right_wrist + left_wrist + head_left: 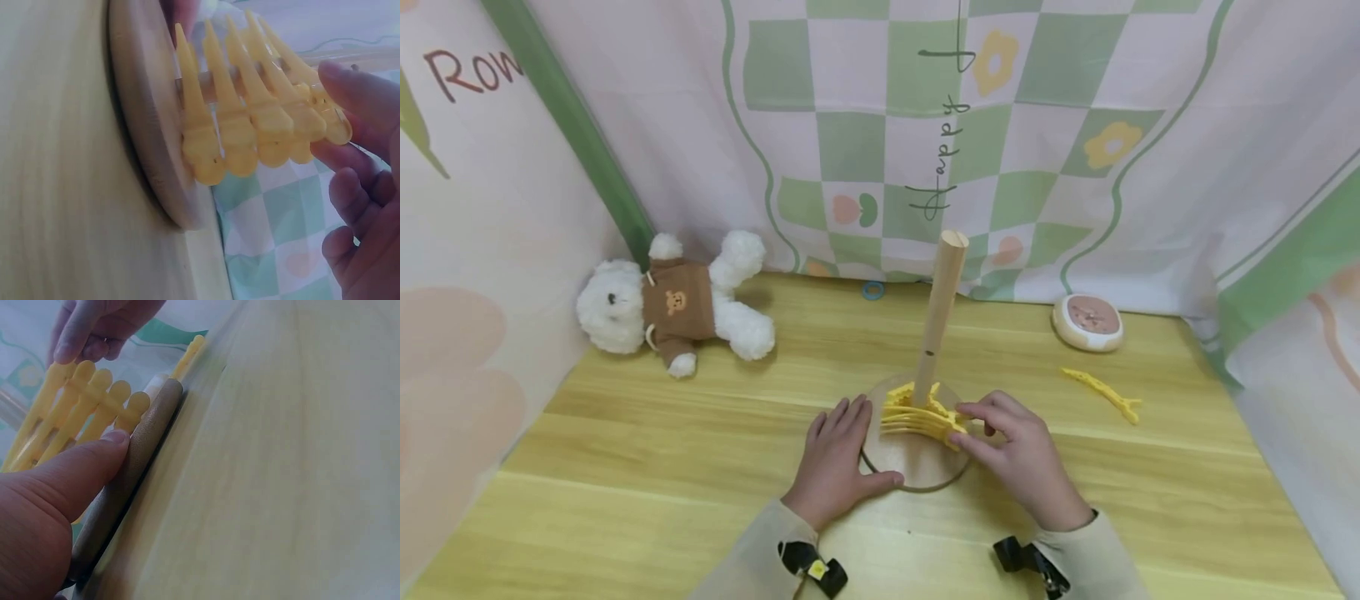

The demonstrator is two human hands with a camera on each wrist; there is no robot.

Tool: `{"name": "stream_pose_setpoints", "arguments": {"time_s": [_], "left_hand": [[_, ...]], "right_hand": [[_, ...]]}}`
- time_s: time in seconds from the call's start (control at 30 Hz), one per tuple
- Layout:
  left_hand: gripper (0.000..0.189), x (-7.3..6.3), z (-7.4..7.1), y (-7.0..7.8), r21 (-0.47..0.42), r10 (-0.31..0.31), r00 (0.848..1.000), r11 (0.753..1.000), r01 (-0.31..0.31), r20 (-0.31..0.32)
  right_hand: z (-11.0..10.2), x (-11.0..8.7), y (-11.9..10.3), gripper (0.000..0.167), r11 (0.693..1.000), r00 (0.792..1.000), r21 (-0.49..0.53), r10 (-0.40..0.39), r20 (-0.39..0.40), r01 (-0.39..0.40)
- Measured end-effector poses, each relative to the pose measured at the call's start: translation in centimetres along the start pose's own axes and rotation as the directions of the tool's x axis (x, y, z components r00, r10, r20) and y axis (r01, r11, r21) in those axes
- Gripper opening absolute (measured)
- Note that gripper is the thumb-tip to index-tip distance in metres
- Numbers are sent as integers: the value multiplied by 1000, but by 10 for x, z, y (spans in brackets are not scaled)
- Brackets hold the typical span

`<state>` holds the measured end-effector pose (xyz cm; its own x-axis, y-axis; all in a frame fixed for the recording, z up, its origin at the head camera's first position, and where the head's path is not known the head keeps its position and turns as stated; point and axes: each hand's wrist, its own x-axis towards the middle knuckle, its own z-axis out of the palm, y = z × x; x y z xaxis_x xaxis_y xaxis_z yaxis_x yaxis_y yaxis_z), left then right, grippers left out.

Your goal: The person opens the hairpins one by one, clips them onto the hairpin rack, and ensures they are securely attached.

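Observation:
A round wooden base (pixel 925 467) with an upright wooden post (pixel 942 317) stands on the table. Around the foot of the post is a stack of yellow plastic pieces (pixel 917 422), with tapered tips and rounded ends in the right wrist view. My left hand (pixel 838 462) rests on the left rim of the base, fingers extended. In the left wrist view, its thumb (pixel 94 465) lies at the base's edge beside the stack. My right hand (pixel 1018 450) pinches the right end of the yellow stack between thumb and fingers; how many pieces it holds is unclear.
A loose yellow forked piece (pixel 1105 393) lies to the right. Behind it stands a small round-cornered device (pixel 1088 322). A white plush toy (pixel 677 304) in a brown top lies at the left. A blue ring (pixel 873 290) sits near the patterned curtain (pixel 850 142).

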<state>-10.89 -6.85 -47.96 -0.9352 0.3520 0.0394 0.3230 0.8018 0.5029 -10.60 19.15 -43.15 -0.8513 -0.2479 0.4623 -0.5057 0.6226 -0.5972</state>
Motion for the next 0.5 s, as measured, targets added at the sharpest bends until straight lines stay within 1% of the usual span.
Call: {"name": "stream_pose_setpoints", "arguments": {"time_s": [0.1, 0.33, 0.4, 0.5], "left_hand": [[111, 0, 0, 0, 1, 8, 1000, 1000, -8, -6], [111, 0, -1, -1, 3, 14, 1000, 1000, -14, -6], [111, 0, -1, -1, 0, 13, 1000, 1000, -13, -6], [111, 0, -1, -2, -4, 12, 1000, 1000, -12, -6]], "right_hand": [[2, 0, -1, 36, 1000, 999, -14, -24, -22, 24], [4, 1, 1, 38, 993, 994, -93, -80, -68, 74], [4, 2, 1, 38, 993, 995, -95, -72, -69, 66], [4, 1, 3, 43, 996, 999, -92, -22, -48, 18]]}}
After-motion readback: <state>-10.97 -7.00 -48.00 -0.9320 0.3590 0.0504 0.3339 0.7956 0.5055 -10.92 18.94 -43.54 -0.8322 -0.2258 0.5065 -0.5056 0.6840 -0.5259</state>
